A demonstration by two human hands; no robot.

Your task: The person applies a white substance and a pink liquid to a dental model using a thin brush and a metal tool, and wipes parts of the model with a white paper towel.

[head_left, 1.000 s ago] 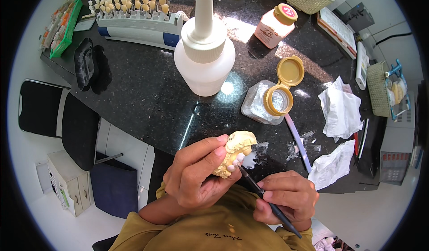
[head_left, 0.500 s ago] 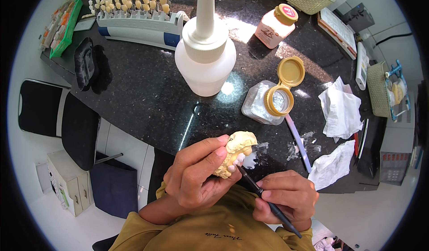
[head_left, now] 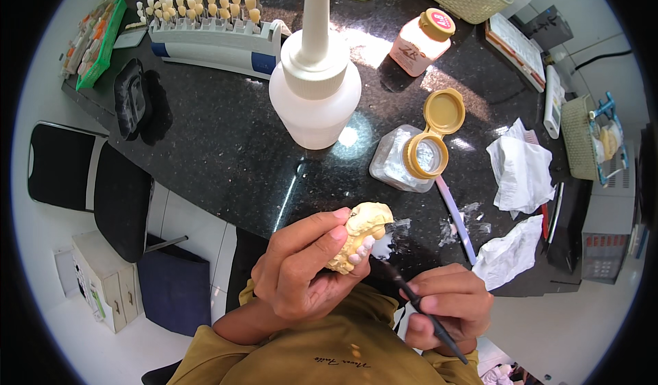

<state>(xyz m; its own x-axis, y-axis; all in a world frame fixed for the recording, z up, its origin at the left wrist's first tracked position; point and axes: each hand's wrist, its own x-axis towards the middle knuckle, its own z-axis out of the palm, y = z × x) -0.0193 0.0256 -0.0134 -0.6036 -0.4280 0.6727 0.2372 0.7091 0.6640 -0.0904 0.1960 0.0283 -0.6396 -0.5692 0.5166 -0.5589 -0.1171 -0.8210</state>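
Between the fingers and thumb of my left hand (head_left: pixel 301 265) is a yellow plaster dental model (head_left: pixel 368 218), with several whitish-pink teeth (head_left: pixel 361 249) along its right side. My right hand (head_left: pixel 452 301) pinches a thin black brush (head_left: pixel 426 312) like a pen. The brush's tip points up and left, a short gap away from the teeth. Beyond the model, a smear of white paste (head_left: pixel 382 246) lies on the dark tabletop. An open clear jar (head_left: pixel 395 160) of white powder, its gold lid flipped back, stands farther off.
A white squeeze bottle (head_left: pixel 314 111) stands ahead, beside a tooth shade guide (head_left: pixel 212 46). Right of the jar lie a lilac spatula (head_left: pixel 456 220) and crumpled tissues (head_left: pixel 519 169). A pink powder bottle (head_left: pixel 418 46) is farther back. A black chair (head_left: pixel 120 200) stands at the left.
My right hand has drawn the brush away from the teeth, slightly to the right and down. My left hand keeps the dental model in nearly the same place.
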